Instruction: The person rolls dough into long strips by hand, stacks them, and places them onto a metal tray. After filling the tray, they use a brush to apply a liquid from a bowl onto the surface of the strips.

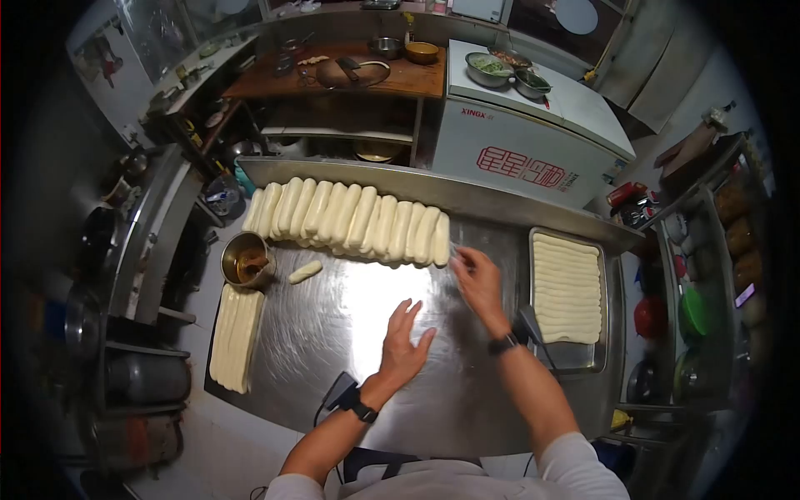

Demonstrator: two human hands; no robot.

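A long row of pale, glossy dough rolls (350, 218) lies stacked along the back of the steel table (317, 333). At its right end my right hand (478, 283) has its thumb and fingers drawn together, close to the last roll. A faint translucent bit shows at the fingertips, too small to name. My left hand (405, 346) hovers over the table's middle, fingers apart and holding nothing. One short dough piece (305, 272) lies alone in front of the row.
A metal pot of brownish liquid (244, 260) and long dough strips (236, 337) sit at the left. On the right, a metal tray (602, 357) holds flat dough strips (567, 287). Beyond the table's raised back edge (433, 190) stand a white chest freezer (533, 137) and a wooden counter (250, 82).
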